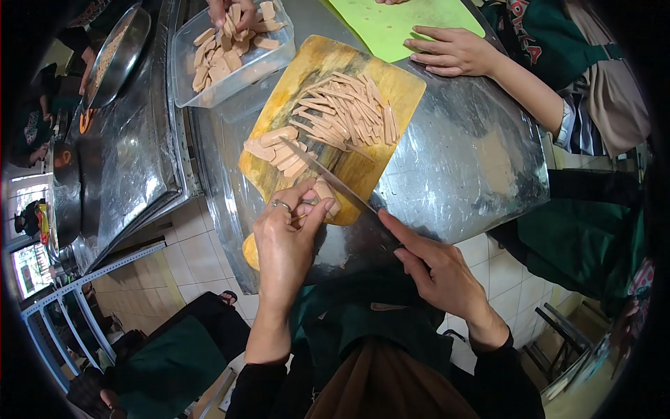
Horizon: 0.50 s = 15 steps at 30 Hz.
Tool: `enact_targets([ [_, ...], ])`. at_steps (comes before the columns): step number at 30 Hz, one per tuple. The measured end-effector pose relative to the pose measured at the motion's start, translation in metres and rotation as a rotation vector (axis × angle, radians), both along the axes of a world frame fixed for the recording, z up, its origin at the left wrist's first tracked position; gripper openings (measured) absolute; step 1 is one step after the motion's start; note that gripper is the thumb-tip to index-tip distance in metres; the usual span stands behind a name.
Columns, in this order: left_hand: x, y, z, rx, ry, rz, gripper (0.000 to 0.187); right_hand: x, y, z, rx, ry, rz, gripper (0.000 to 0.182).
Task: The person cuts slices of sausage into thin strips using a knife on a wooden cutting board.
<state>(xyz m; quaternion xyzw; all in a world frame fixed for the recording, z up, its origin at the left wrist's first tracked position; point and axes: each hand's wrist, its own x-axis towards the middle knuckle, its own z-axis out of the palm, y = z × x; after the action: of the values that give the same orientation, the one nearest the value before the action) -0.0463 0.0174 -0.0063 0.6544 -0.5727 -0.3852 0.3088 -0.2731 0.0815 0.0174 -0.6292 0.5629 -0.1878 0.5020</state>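
At the upper left of the frame, a wide metal pan (120, 56) is resting near a clear plastic container (269, 68), where a co-worker's hand (234, 15) is gripping tan pieces. Left of centre, thick slices (283, 155) are lying on a wooden cutting board (283, 105) set on a metal tabletop (460, 174). The person's left hand (285, 225), wearing a ring, is curling thumb and fingers around a tan block (325, 197) at the board's lower edge. Thin strips (349, 112) are lying heaped at upper centre. Right of centre, the right hand (436, 262) is closing around a knife (333, 179), forefinger extended, its blade slanting beside the block. At upper right, another person's hand (452, 52) is resting by a green mat (398, 31).
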Motion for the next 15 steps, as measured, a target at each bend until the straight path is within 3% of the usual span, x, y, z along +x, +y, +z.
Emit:
enact_targets([
  [2,-0.001,0.001,0.001,-0.057,-0.053,-0.024,0.035,0.000,-0.001,-0.001,-0.110,-0.008,-0.045,0.061],
  [8,0.002,-0.007,0.007,0.001,-0.055,-0.095,0.034,0.002,0.002,-0.005,-0.130,-0.056,-0.071,0.062],
  [15,-0.001,0.001,-0.001,-0.002,-0.001,0.025,0.031,0.011,-0.004,-0.014,-0.132,-0.028,-0.008,0.062],
])
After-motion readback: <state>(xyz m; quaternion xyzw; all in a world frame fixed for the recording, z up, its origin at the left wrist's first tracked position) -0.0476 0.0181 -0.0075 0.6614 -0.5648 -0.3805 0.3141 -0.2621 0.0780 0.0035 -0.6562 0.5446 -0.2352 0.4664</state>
